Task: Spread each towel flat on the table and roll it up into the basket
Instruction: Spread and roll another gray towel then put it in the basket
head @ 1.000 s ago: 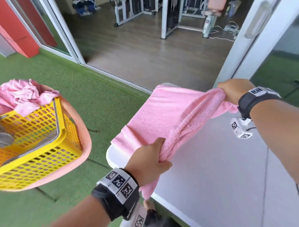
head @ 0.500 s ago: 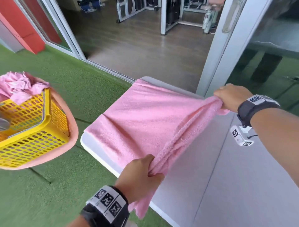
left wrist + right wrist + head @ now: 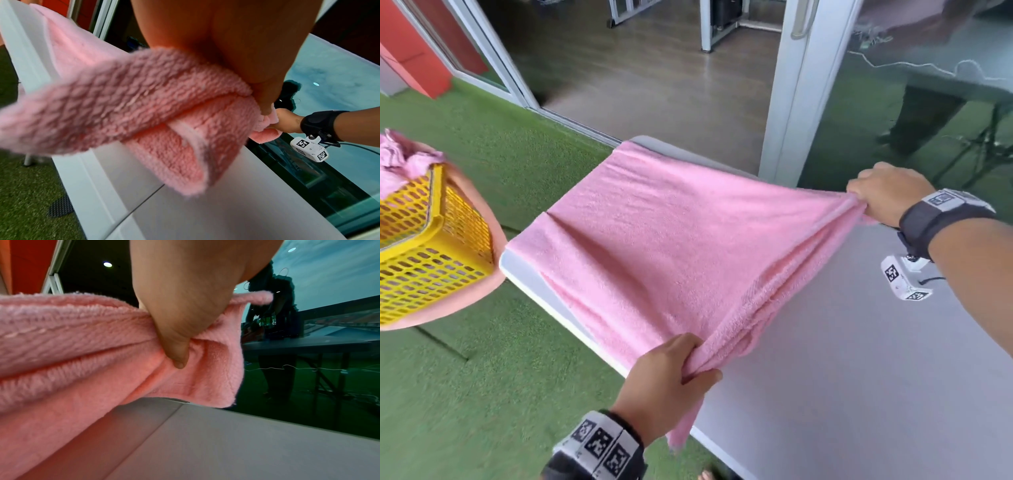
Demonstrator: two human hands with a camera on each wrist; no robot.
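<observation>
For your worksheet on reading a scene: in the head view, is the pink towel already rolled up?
No: the pink towel is stretched out over the table, one end gripped by each hand.

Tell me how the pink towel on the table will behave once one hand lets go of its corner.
Probably floppy: the pink towel sags and creases between the left hand and right hand, so a freed corner should drop to the table. Likely light, since pinched corners alone lift it. The fluffy pile in the wrist views suggests it grips rather than slides.
</observation>
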